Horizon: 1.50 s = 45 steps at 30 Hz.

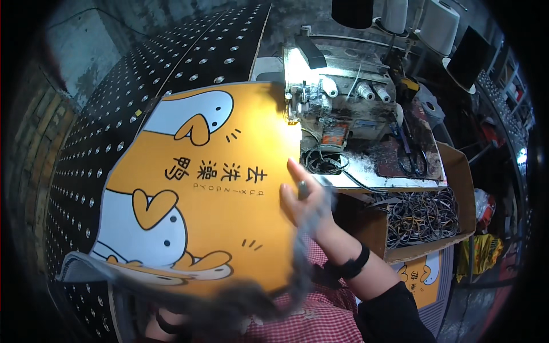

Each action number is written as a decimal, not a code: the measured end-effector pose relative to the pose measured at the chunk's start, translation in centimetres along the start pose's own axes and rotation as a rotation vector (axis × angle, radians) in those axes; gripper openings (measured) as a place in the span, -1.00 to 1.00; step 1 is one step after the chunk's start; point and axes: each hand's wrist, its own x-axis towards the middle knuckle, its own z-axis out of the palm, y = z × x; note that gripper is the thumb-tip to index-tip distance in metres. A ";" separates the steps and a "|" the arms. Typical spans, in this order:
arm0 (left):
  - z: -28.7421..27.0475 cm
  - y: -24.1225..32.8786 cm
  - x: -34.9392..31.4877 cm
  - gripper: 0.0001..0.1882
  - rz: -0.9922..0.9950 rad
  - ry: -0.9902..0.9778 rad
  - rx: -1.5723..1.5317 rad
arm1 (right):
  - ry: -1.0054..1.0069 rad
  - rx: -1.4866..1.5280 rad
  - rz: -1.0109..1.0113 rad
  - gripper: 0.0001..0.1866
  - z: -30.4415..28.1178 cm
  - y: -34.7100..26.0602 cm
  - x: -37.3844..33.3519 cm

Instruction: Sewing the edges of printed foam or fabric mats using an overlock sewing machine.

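Orange mat [211, 214] has at its right edge the fingers of the right hand [309, 200], which are spread apart; I cannot tell if they also pinch it. The left hand is hidden below the mat, so its grip I cannot tell. From the right hand, the mat lies toward nine o'clock, the sewing machine [354, 111] at one, the scissors [410, 150] at two, the box [466, 200] with tangled cords [423, 216] at three, another mat [429, 294] at four.
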 end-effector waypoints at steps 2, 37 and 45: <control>0.6 0.8 -0.1 -0.27 -0.010 -0.048 -0.025 | -0.051 0.077 0.052 -0.49 -0.6 -0.7 -1.0; 1.0 -0.5 16.9 -0.47 -0.161 0.172 0.061 | -0.064 0.156 0.185 -0.60 -1.7 -2.4 -4.1; 3.3 -2.6 23.3 -0.51 -0.147 0.121 0.062 | 0.023 0.225 0.119 -0.69 -1.2 -1.6 -3.2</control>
